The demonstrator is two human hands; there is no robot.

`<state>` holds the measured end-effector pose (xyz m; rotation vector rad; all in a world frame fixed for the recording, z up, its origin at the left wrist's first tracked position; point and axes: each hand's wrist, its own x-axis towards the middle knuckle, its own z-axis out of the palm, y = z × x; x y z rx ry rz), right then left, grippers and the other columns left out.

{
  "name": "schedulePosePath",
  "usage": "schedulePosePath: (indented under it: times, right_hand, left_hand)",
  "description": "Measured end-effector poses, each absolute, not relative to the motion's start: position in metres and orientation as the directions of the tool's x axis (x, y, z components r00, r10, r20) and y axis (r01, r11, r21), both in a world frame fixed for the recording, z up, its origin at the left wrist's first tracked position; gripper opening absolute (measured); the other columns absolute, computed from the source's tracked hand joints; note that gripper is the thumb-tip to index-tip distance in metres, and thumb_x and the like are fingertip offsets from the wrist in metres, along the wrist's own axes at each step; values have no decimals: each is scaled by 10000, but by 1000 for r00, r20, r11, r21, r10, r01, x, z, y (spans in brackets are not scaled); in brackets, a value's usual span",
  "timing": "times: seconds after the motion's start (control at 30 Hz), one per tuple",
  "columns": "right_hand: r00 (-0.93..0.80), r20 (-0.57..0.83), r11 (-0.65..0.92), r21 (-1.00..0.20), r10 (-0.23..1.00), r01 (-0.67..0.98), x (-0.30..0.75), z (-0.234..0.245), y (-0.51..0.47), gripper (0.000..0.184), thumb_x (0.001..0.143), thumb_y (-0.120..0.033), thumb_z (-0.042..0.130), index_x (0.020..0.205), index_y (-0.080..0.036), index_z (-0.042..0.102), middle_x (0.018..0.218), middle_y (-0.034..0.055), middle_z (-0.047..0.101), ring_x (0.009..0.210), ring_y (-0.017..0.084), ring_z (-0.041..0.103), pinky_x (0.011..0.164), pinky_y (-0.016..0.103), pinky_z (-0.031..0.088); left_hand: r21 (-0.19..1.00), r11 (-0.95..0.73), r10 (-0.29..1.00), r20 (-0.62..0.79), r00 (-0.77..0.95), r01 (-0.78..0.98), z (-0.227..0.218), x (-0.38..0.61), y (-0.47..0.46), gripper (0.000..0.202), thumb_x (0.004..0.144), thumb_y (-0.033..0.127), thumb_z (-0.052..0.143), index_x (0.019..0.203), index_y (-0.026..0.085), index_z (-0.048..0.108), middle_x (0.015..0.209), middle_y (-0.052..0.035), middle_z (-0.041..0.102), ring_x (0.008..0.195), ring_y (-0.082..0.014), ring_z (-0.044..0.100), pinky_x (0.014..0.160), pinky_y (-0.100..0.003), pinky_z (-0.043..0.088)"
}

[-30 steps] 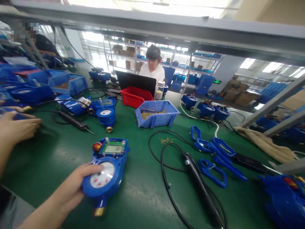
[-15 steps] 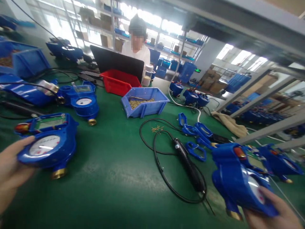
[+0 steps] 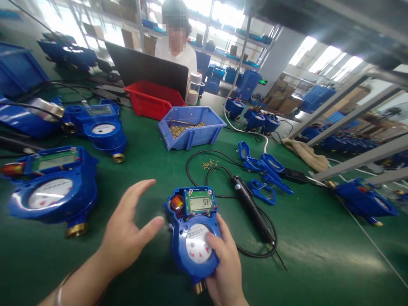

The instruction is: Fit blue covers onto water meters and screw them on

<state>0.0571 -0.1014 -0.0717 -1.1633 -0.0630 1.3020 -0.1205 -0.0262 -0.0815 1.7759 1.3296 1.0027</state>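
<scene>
My right hand (image 3: 225,265) grips a blue water meter (image 3: 194,229) standing on the green table, thumb on its white dial; its small display and open circuit board face up. My left hand (image 3: 127,231) hovers open just left of that meter, fingers spread, holding nothing. Another blue water meter (image 3: 51,191) lies at the left, apart from both hands.
A black electric screwdriver (image 3: 251,208) with its looped cable lies right of the held meter. Blue covers (image 3: 264,170), loose screws (image 3: 210,163), a blue bin of screws (image 3: 191,127), a red bin (image 3: 149,100) and more meters (image 3: 102,127) stand further back. A person sits behind a laptop (image 3: 143,70).
My right hand brought a meter from the right edge to the table's middle. My left hand let go of the left meter and moved beside the new one.
</scene>
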Motion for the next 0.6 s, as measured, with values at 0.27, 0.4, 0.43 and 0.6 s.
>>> schedulePosePath:
  times: [0.27, 0.4, 0.43, 0.6]
  right_hand:
    - [291, -383, -296, -906, 877, -302, 77, -77, -117, 629, 744, -434, 669, 1290, -226, 436, 1267, 87, 546, 1125, 282, 537, 991, 439, 409]
    - [471, -108, -334, -839, 875, 429, 174, -66, -95, 655, 741, -513, 617, 1297, -210, 449, 1313, 111, 489, 1188, 305, 472, 1029, 499, 343]
    - [526, 6, -359, -724, 851, 588, 201, -64, -84, 633, 750, -507, 582, 1286, -194, 463, 1297, 121, 500, 1165, 311, 492, 1015, 500, 357]
    - [501, 34, -434, -453, 865, 779, 297, -80, -31, 567, 603, -300, 650, 1135, -123, 567, 1257, 177, 530, 1216, 368, 441, 1055, 515, 304]
  left_hand:
    - [977, 98, 856, -180, 486, 189, -64, -74, 0, 643, 651, 418, 727, 1189, 180, 469, 1101, -79, 633, 978, -261, 617, 847, -332, 483]
    - [982, 126, 857, -178, 483, 138, -71, -75, -2, 648, 624, 388, 736, 1179, 181, 473, 1109, -87, 630, 971, -278, 614, 816, -337, 481]
    - [982, 128, 856, -181, 485, 140, -72, -76, -2, 647, 624, 390, 733, 1179, 181, 473, 1113, -91, 628, 977, -282, 611, 814, -339, 481]
    - [989, 20, 903, -80, 422, 144, -77, -77, -8, 644, 684, 382, 693, 1242, 203, 427, 1267, -113, 541, 1095, -275, 559, 912, -369, 464]
